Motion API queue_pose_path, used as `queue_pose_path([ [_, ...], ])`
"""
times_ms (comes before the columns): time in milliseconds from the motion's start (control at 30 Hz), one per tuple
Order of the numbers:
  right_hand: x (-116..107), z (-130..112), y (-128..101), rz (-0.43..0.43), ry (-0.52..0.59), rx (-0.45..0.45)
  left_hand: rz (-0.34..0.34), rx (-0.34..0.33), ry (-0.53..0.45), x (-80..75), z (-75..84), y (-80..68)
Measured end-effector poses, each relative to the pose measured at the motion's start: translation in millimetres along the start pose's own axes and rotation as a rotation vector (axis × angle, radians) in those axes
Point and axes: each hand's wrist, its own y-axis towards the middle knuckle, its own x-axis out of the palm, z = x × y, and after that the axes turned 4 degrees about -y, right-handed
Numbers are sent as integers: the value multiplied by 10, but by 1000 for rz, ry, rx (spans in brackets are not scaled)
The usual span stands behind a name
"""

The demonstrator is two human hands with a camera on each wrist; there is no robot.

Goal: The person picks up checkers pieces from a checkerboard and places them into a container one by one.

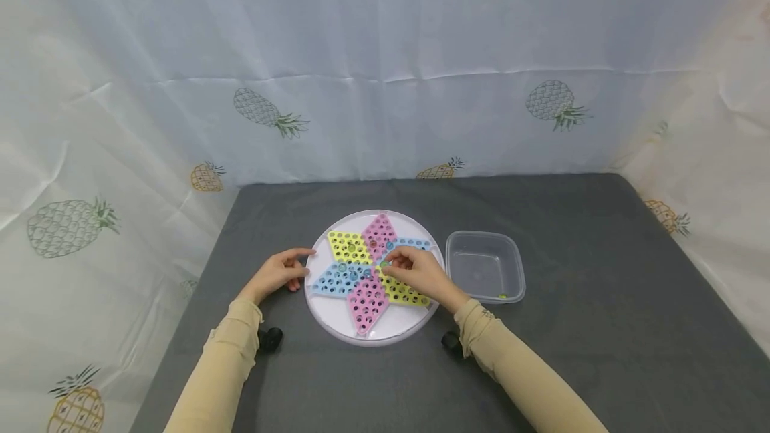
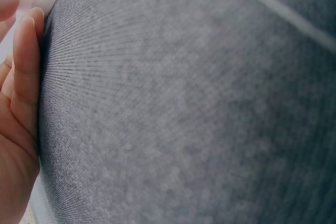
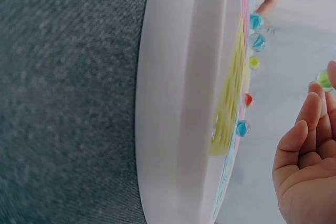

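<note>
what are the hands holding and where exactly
Right hand pinches a green marble at its fingertips, over the star board. Left hand holds nothing, fingers touching the board's rim.

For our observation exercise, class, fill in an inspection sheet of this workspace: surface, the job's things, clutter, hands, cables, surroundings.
Surface: grey cloth-covered table.
Job's things: round white board with a coloured star, a few marbles in its holes; green marble.
Clutter: clear plastic tub right of the board, one small green thing in it.
Hands: left hand rests at the board's left rim; right hand pinches the green marble over the star.
Cables: nothing seen.
Surroundings: pineapple-print curtains.
</note>
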Motion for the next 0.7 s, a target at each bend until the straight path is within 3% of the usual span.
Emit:
queue_pose_path([
  [700,-201,1,-97,30,76,-19,-7,10,-1,-6,5,-30],
])
